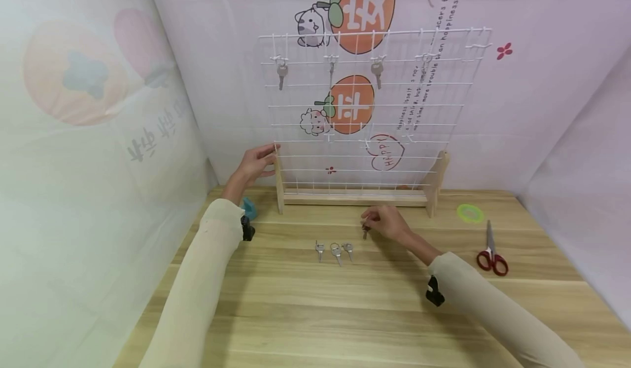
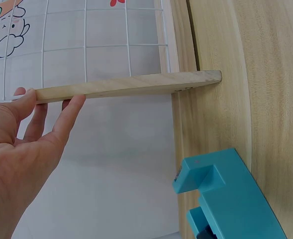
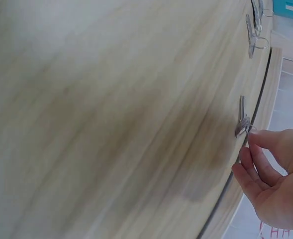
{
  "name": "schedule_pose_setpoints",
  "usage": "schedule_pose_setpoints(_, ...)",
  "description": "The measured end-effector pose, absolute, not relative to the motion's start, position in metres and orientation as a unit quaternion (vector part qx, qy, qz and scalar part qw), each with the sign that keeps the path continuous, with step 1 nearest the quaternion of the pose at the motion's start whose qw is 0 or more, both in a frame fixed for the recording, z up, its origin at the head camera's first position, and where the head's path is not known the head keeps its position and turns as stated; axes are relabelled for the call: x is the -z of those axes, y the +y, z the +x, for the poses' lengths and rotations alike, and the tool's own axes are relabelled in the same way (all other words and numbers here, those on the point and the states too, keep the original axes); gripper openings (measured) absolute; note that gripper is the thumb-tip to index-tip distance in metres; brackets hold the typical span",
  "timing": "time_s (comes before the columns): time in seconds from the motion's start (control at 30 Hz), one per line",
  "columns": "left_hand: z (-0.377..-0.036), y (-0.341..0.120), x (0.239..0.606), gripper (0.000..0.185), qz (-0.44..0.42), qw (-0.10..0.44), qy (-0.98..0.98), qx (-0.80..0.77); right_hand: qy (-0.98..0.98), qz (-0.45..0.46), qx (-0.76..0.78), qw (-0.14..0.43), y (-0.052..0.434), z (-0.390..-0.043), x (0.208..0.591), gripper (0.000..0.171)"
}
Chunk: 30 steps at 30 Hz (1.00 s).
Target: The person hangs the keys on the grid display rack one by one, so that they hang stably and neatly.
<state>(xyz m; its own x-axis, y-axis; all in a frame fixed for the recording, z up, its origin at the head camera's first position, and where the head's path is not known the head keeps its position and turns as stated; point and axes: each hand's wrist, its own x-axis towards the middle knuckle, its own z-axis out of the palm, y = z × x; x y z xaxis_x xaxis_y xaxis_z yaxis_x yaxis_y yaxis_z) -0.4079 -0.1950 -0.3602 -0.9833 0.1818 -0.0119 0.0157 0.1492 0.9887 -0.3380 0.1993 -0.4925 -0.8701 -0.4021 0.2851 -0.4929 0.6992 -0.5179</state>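
In the head view, just below centre, the right hand (image 1: 388, 223) is pinching a small key (image 1: 365, 231) in front of the stand's wooden base bar (image 1: 355, 198). To the left, three loose keys (image 1: 336, 252) lie close together on the table (image 1: 315, 313); a low sweep of those fingers might scatter them. Across the upper middle, a wire grid (image 1: 384, 105) has more keys hanging (image 1: 282, 76) from it, and a bump to the frame could set them swinging, perhaps even shake one off its hook. The scissors (image 1: 490, 256) at right worry me less; they lie well apart from the hand.

In the left wrist view, the left hand (image 2: 32, 149) grips the far end of a wooden upright (image 2: 136, 85) at the left, thumb and fingers on either side. I can't tell whether the stand is fastened down, so a hard tug there might tip or skid it, maybe into the teal object (image 2: 231, 199) at lower right.

In the right wrist view, at the right edge, only thumb and forefinger hold the key by its thin ring (image 3: 252, 128), blade towards the top. So slight a hold could let the ring twist or slip, dropping the key. Whether it touches the wood, I can't say.
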Motion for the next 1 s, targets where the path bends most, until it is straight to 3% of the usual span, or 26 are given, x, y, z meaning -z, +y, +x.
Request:
schedule_pose_setpoints(0.47, -0.407, -0.194, 0.36, 0.048, 0.069, 0.061, 0.759, -0.645, -0.921, 0.237, -0.295, 0.095, 0.237, -0.334, 0.467, 0.012)
schedule_pose_setpoints(0.63, -0.406, -0.196, 0.36, 0.048, 0.07, 0.062, 0.758, -0.645, -0.916, 0.258, -0.275, 0.136, 0.256, -0.333, 0.445, 0.011)
schedule_pose_setpoints(0.8, -0.405, -0.197, 0.358, 0.049, 0.068, 0.069, 0.757, -0.646, -0.909, 0.266, -0.296, 0.123, 0.276, -0.332, 0.419, 0.012)
schedule_pose_setpoints(1.0, -0.403, -0.195, 0.358, 0.049, 0.067, 0.071, 0.759, -0.644, -0.913, 0.27, -0.246, 0.179, 0.294, -0.327, 0.389, 0.012)
